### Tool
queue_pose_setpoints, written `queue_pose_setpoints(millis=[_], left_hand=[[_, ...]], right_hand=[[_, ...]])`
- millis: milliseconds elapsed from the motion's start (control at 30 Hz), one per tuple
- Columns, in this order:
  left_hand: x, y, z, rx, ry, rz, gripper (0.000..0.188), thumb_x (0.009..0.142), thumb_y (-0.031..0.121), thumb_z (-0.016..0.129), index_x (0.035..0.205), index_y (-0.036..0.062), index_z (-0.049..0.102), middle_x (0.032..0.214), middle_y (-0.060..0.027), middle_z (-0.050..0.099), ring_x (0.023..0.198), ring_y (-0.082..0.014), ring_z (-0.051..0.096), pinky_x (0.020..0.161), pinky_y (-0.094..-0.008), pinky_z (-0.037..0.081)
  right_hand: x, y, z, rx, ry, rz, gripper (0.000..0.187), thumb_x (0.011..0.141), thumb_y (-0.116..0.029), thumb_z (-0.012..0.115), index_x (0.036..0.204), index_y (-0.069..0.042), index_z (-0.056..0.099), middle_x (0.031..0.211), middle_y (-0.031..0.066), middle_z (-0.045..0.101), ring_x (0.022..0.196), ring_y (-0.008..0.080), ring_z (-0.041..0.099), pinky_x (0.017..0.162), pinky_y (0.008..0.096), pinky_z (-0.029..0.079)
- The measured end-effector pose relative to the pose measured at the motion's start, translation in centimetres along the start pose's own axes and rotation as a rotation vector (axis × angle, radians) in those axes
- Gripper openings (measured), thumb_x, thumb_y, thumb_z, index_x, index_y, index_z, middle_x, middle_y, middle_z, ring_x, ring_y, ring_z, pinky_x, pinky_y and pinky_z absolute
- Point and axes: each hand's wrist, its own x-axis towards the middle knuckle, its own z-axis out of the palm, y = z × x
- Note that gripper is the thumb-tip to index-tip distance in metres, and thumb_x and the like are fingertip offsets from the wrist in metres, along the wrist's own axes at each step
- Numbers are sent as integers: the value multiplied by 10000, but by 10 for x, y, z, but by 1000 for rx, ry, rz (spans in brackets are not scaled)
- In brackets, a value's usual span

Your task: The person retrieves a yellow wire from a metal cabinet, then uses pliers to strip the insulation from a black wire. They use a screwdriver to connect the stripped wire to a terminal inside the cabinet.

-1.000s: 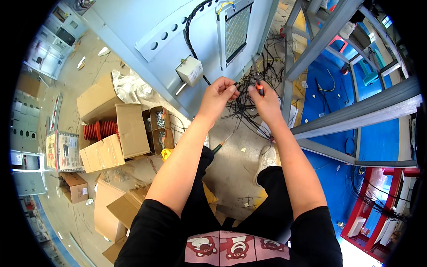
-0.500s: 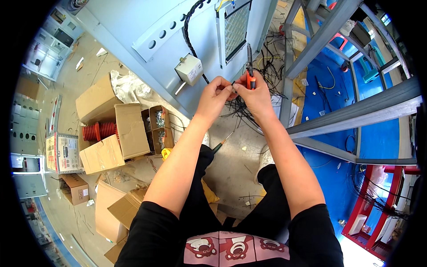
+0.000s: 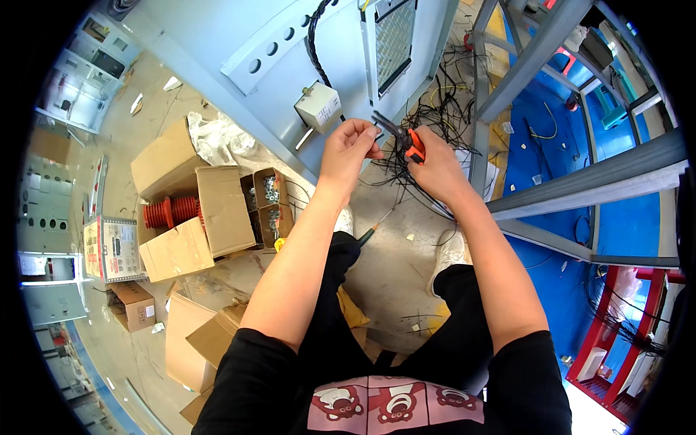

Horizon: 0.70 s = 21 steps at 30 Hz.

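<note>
My left hand (image 3: 346,154) is closed in a pinch, with a thin dark wire (image 3: 378,135) showing at its fingertips. My right hand (image 3: 437,168) is wrapped round the orange-and-black handles of a pair of pliers (image 3: 396,131). The dark jaws of the pliers point up and left, close to the left fingertips; whether they touch the wire I cannot make out. Just beyond the left hand, a white box-shaped part (image 3: 319,106) is mounted on the pale blue metal cabinet (image 3: 290,80). A black twisted cable bundle (image 3: 312,45) runs down the cabinet behind it.
Loose black wires (image 3: 435,119) lie tangled on the floor past my right hand. A screwdriver (image 3: 370,233) lies between my legs. To the left stand cardboard boxes (image 3: 226,210), one holding red ribbed parts (image 3: 170,212). A grey metal frame (image 3: 587,185) rises at the right.
My right hand has moved away from the left fingertips and taken the pliers into a working grip, their jaws swinging from upright toward the left hand. The left hand keeps its pinch.
</note>
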Motion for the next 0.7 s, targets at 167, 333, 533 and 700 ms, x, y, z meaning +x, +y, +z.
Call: queue_pose_setpoints(millis=[167,333,533,700], left_hand=[[-4,2,-5,-4,-10,4,79,983,112,533,966,45,570,840,-24,609,805,-136,634,814,-309,543],[-11,3,2,-15,-10,30,69,987,72,509,960,35,559,881,-47,631,857,-146,641,882,-325,530],[-11,-1,-8,19,-41,41,76,992,51,504,1030,9,555,940,-61,631,798,-122,608,824,-280,505],[-12,-1,-10,54,-35,15,84,982,57,507,1019,22,575,896,-62,657,782,-110,593,802,-279,499]], right_hand=[[-1,3,1,-124,-14,-118,359,712,-67,658,1035,-24,508,965,184,579,1000,376,557,876,453,437],[-5,0,3,-257,110,-213,396,713,-82,673,1063,-34,496,1016,155,580,1028,342,555,895,445,427],[-5,3,-1,-208,23,-185,398,708,-65,667,1061,-42,484,1001,162,561,1018,368,539,880,462,414],[-6,7,2,-217,-8,-194,408,702,-75,686,1055,-41,485,976,154,554,979,362,537,851,463,412]])
